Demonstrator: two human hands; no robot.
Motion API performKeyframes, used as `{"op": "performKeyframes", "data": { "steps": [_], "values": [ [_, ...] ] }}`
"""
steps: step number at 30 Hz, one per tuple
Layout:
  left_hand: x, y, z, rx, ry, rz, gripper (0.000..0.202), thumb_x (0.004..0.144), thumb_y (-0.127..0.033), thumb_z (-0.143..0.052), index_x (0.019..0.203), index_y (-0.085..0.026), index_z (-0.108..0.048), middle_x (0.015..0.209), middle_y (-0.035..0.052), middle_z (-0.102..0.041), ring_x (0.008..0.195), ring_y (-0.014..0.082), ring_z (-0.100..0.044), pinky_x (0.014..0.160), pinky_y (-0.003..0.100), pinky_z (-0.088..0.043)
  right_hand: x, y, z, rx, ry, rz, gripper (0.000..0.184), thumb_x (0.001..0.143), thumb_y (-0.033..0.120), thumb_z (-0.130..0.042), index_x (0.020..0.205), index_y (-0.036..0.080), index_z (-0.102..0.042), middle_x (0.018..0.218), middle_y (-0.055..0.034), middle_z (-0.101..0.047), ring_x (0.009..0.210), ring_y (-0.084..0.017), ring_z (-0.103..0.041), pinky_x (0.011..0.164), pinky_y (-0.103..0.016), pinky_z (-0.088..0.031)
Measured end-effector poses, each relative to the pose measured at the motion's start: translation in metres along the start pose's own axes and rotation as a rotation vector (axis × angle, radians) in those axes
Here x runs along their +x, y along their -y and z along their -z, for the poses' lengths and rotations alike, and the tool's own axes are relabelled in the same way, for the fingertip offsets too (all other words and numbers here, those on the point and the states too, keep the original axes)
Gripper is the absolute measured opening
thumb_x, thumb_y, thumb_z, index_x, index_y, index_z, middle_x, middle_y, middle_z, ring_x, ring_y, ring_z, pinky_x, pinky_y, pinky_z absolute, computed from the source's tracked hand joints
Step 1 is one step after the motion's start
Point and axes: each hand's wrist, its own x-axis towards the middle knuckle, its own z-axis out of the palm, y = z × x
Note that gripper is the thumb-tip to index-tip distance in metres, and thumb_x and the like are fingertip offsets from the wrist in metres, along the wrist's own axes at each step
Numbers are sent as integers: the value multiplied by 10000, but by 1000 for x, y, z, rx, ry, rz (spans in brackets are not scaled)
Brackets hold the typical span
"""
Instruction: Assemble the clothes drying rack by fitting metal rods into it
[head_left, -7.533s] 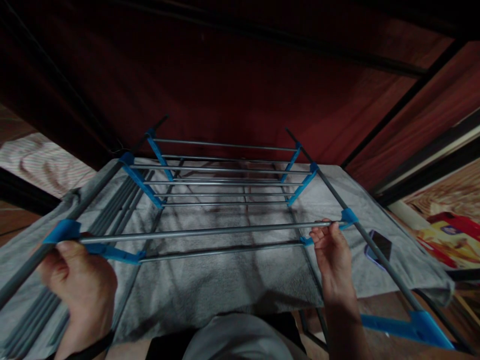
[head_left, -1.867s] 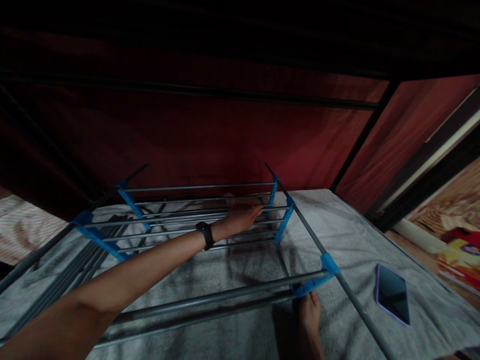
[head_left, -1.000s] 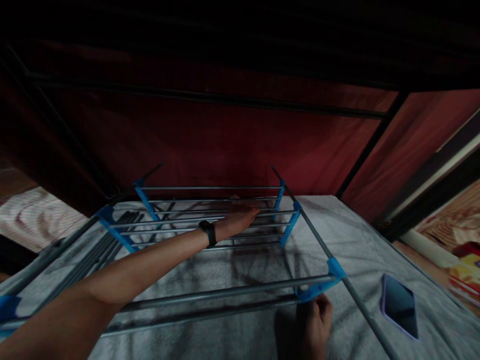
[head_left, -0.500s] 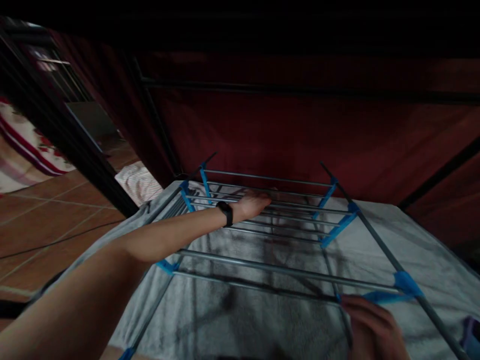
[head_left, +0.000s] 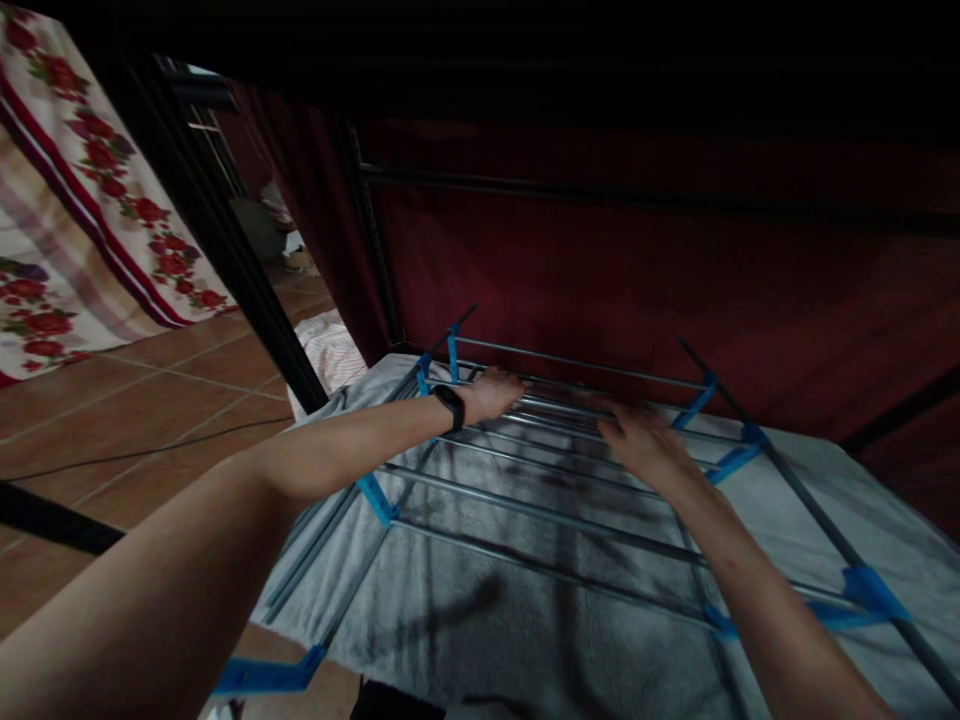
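Observation:
A grey metal rack (head_left: 525, 505) with blue plastic joints lies over a grey towel (head_left: 465, 620). My left hand (head_left: 491, 392), with a black band on its wrist, reaches to the far left part of the rack and rests on the far bars, fingers curled over them. My right hand (head_left: 641, 445) stretches forward over the far bars near the middle, its fingers laid out on the rods. Both forearms cross the rack from the near side.
A dark red fabric wall (head_left: 637, 270) with black poles stands right behind the rack. To the left are a tiled floor (head_left: 112, 400), a flowered cloth (head_left: 67, 230) and a striped pale cloth (head_left: 330, 350). A black pole (head_left: 217, 230) slants at the left.
My view has swung left. My right hand let go of the near right blue joint and moved forward onto the far bars. My left hand stays on the far bars.

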Motion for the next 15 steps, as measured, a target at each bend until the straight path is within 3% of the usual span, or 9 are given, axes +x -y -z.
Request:
{"op": "performKeyframes", "data": {
  "steps": [4,7,11,13,15],
  "values": [
    [-12,7,-1,25,43,69,244,917,-87,-584,1043,-134,-787,1082,171,-779,1037,271,-740,933,358,-523,31,13,-22,-145,234,114,493,1019,229,-444,1478,129,-593,1489,-170,-639,1360,-273,-618,1173,-389,-441],
    [-20,19,-1,-50,26,91,242,894,-92,-611,1052,-144,-787,1135,176,-768,1124,293,-716,1009,391,-511,43,11,-38,-162,309,159,461,1050,204,-377,1428,126,-630,1462,-165,-664,1338,-240,-642,1154,-353,-455],
    [-36,59,2,-200,-12,84,479,821,-178,-759,1295,-239,-720,1480,114,-633,1423,304,-531,1188,440,-392,50,-6,-58,-146,256,214,441,1048,185,-361,1349,154,-683,1369,-160,-723,1282,-256,-678,1110,-402,-504],
    [-48,86,4,-324,-101,217,664,786,-214,-802,1428,-238,-636,1602,130,-514,1491,319,-444,1213,447,-366,52,-14,-66,-130,205,232,444,1035,174,-378,1360,159,-679,1360,-164,-725,1288,-261,-676,1110,-418,-511],
    [-65,111,5,-531,-210,401,777,722,-193,-832,1464,-180,-603,1589,171,-513,1480,341,-446,1195,429,-393,55,-20,-71,-116,167,241,464,1031,165,-362,1378,165,-671,1382,-162,-713,1321,-262,-655,1127,-426,-504]
  ]
}}
